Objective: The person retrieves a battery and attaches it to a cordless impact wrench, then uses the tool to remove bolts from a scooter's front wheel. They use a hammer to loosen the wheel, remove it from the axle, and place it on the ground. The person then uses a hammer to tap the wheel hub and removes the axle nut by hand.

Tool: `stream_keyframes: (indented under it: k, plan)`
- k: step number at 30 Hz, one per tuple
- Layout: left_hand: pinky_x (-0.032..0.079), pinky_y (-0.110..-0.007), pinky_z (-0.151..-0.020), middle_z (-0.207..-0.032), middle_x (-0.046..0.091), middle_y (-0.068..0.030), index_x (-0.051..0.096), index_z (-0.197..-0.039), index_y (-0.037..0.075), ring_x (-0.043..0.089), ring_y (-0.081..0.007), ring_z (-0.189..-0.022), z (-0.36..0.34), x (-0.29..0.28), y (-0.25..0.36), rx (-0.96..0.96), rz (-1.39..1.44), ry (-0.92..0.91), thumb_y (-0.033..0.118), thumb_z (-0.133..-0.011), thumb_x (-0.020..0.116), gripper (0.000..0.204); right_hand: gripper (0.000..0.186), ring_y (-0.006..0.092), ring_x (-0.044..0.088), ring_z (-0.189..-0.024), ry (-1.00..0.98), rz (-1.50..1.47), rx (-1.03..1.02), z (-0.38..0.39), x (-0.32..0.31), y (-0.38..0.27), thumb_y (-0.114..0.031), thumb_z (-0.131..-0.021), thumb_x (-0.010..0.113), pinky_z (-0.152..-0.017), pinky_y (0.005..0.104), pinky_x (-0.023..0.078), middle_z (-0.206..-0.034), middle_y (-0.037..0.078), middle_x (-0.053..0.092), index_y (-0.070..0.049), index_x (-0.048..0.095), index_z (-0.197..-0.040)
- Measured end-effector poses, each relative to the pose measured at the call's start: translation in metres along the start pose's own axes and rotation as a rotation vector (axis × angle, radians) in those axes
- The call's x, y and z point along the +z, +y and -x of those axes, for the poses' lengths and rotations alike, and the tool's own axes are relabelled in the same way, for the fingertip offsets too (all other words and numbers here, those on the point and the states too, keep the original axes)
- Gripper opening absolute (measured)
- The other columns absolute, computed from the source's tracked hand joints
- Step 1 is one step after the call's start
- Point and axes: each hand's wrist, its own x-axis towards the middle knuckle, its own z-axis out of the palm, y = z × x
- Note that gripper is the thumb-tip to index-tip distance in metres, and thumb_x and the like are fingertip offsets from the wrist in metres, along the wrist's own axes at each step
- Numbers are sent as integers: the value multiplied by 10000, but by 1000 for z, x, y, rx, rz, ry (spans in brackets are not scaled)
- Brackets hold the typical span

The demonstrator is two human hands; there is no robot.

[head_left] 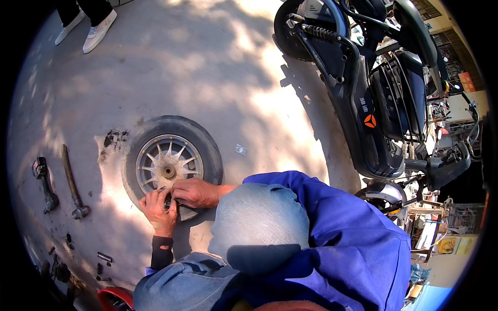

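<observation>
A small wheel with a grey rubber tyre [210, 150] and a spoked metal rim [155, 150] lies flat on the ground in front of me. Both of my hands meet at its near side, over the rim's edge. My left hand [160, 213] comes up from below, fingers curled around a small dark piece [167, 201] whose kind I cannot make out. From the right, my right hand [194, 193] reaches in with fingers pinched beside that piece. What lies between its fingertips is hidden.
A hammer [70, 179] and a cordless power wrench [44, 184] lie at the left. Several sockets [105, 257] and a red container [115, 299] are at the lower left. A black electric scooter [358, 103] stands at the right. A person's white shoes [99, 32] are at the far left.
</observation>
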Motion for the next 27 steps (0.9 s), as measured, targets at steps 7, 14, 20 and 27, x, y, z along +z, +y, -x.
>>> stream_keyframes:
  k: [7, 14, 20, 27]
  plan:
    - [422, -451, -953, -1053, 708, -78, 725, -1098, 86, 655, -282, -1011, 1, 4, 4, 15, -18, -22, 338, -879, 701, 335, 254, 336, 676, -882, 16, 11, -32, 0, 0, 1, -58, -829, 791, -717, 428, 570, -977, 116, 621, -32, 616, -1011]
    - [435, -461, -938, -1065, 699, -74, 722, -1113, 92, 646, -287, -1001, 2, 5, 5, 21, -12, -3, 244, -810, 748, 340, 243, 335, 685, -887, 0, 16, -21, -1, -2, 0, -60, -838, 795, -736, 418, 570, -983, 114, 639, -35, 612, -997]
    - [431, -458, -940, -1027, 685, -65, 728, -1114, 99, 641, -273, -1008, 5, 6, 5, 8, -10, 3, 206, -804, 747, 329, 252, 334, 701, -910, -2, 26, 3, 2, 0, -1, -79, -839, 810, -747, 411, 575, -1007, 114, 668, -41, 635, -1017]
    - [426, -452, -950, -1030, 687, -57, 723, -1133, 118, 643, -257, -1016, 2, 3, 15, -7, -2, 2, 178, -781, 766, 360, 232, 323, 706, -915, -36, 46, 13, -1, -7, -8, -67, -846, 809, -758, 400, 582, -1020, 102, 679, -45, 645, -1008]
